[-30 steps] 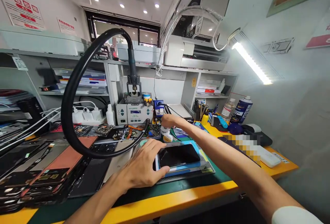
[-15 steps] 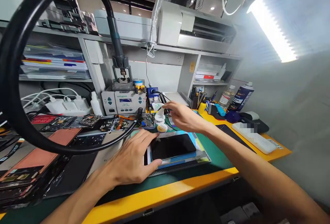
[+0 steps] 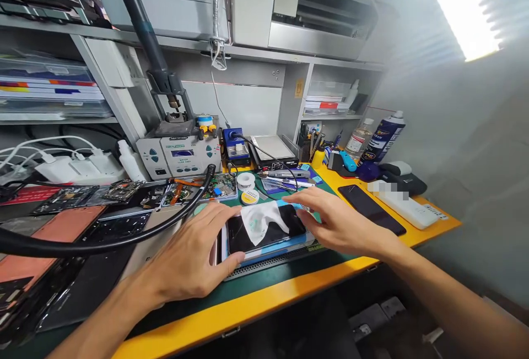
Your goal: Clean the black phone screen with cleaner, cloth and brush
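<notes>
A black smartphone [image 3: 239, 235] lies face up in a blue holder [image 3: 268, 255] on a metal-grilled heating plate [image 3: 273, 263]. A crumpled white wipe [image 3: 260, 221] covers the middle of its glass. My left hand [image 3: 192, 251] grips the phone's left end, with the thumb along its lower edge. My right hand [image 3: 334, 221] hovers with fingers spread at the phone's right end, its fingertips close to the wipe. I cannot tell whether they touch it.
Behind the phone are a hot-air rework station [image 3: 177, 152], its black hose [image 3: 124, 240] crossing the left of the mat, a tray of circuit boards [image 3: 200, 192], and a solder roll [image 3: 250, 196]. Stacked phone screens [image 3: 53, 238] fill the left; another black phone [image 3: 372, 210] lies right.
The white wipe now lies on the phone's glass. My right hand has moved from above the solder rolls to the phone's right end. The view has turned downward and left.
</notes>
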`<state>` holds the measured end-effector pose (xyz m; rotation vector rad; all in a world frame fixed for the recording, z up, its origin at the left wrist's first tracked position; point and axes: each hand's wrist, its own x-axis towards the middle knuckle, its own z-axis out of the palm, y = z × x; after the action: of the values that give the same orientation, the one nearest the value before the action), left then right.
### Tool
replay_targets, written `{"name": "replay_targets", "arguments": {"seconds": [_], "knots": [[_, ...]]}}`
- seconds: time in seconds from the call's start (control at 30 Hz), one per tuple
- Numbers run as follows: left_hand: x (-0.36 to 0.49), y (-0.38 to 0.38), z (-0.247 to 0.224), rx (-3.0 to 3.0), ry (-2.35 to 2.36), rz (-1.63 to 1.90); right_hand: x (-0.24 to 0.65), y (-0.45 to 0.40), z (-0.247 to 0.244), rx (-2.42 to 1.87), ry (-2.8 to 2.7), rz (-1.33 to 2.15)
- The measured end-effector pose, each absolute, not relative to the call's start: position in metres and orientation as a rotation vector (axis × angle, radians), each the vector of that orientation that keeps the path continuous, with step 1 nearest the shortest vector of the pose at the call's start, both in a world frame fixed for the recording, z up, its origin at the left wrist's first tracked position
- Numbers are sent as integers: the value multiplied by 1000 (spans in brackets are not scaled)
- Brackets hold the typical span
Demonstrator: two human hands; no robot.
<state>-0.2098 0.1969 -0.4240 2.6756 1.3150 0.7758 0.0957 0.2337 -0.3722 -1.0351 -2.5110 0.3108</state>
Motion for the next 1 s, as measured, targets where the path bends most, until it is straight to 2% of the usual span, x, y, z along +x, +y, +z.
{"name": "replay_targets", "arguments": {"seconds": [0.23,0.37,0.47,0.57,0.67,1.0], "knots": [[-209,195,-422,2683,1335,743,69,257,-393,-798,-2498,297],[-209,192,-420,2652,1363,691,79,258,-390,-777,-2233,-96],[-209,191,-421,2665,1372,684,82,240,-387,-696,-2316,-331],[-210,191,-424,2678,1381,692,81,215,-388,-727,-2632,-132],[-209,191,-424,2683,1373,706,83,198,-392,-800,-2668,1],[-211,188,-421,2620,1411,702,69,185,-418,-897,-2737,-164]]}}
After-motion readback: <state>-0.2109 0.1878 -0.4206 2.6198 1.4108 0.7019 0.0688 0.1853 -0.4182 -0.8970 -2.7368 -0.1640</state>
